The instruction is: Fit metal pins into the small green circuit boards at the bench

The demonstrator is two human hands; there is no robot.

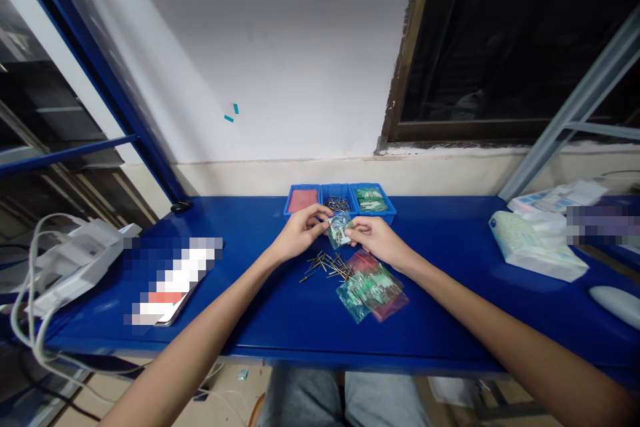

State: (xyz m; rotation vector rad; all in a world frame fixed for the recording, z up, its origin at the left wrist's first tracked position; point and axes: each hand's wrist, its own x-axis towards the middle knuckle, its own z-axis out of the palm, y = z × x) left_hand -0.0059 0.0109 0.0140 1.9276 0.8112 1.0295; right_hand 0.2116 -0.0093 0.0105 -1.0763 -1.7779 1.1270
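Between my two hands is a small clear plastic bag point(339, 229) with small light-coloured pieces inside. My left hand point(303, 230) pinches its left edge, and my right hand point(376, 238) grips the right edge. Below them on the table lies a loose heap of thin metal pins that look like rivets point(327, 265). Beside that heap, under my right hand, green and red plastic bags point(373, 287) overlap in a pile. Behind my hands stand three joined blue bins: the left with red bags point(303, 200), the middle with metal pins point(337, 203), the right with green bags point(370, 199).
A phone point(175, 283) with a blurred screen lies at left, near a white power strip point(83, 263) with cables. To the right are a tissue pack point(537, 243) and a white rounded object point(617, 305). The blue table point(260, 307) meets a wall at the back.
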